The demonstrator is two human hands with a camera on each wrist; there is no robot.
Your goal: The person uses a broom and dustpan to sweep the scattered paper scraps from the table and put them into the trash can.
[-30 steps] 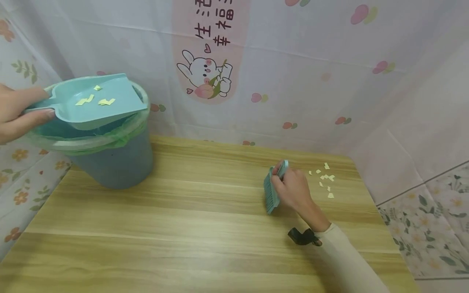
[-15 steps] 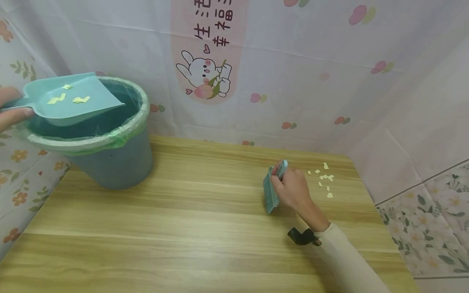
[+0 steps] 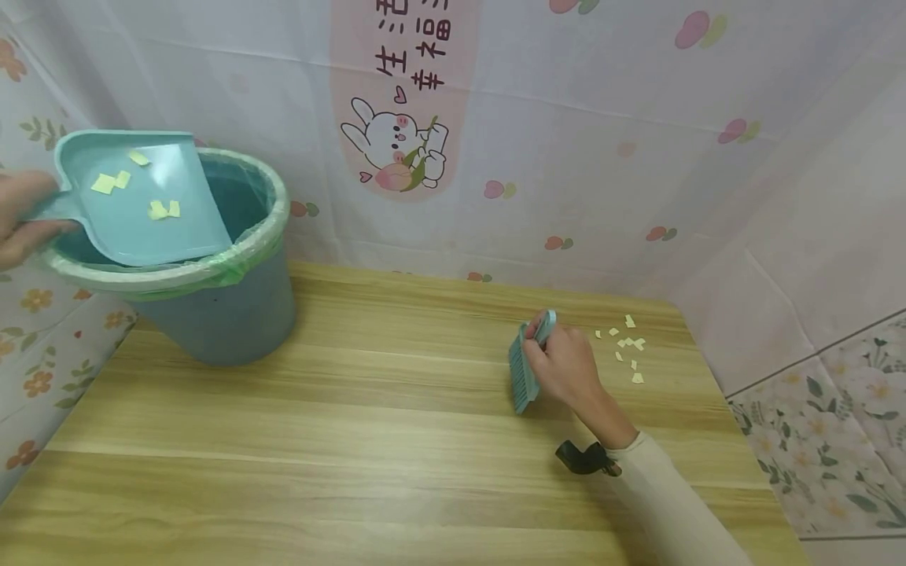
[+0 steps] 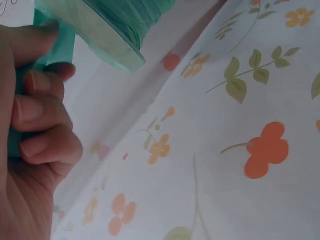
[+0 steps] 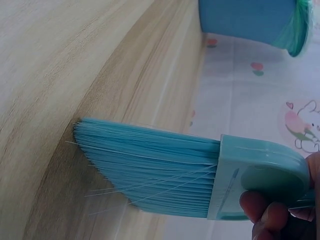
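Note:
My left hand (image 3: 27, 216) grips the handle of a light-blue dustpan (image 3: 152, 236) at the far left in the head view. The pan is over the mouth of a blue bin (image 3: 244, 314), its front edge tilted down towards the near right rim. Several yellow paper scraps (image 3: 104, 183) lie on the pan. In the left wrist view the fingers (image 4: 42, 112) curl round the handle. My right hand (image 3: 566, 363) holds a blue hand brush (image 3: 522, 373) with its bristles (image 5: 145, 165) down at the tabletop.
Several yellow paper scraps (image 3: 630, 343) lie on the wooden table (image 3: 368, 440) right of the brush. A clear green-edged liner (image 3: 233, 267) folds over the bin's rim. A printed curtain (image 3: 566, 141) hangs behind the table. A black wrist camera (image 3: 583, 457) sits at the right wrist.
The dustpan has moved left over the bin and tilted, its inner face turned towards the head camera. The scraps on it have shifted slightly. The right hand and brush have stayed in place.

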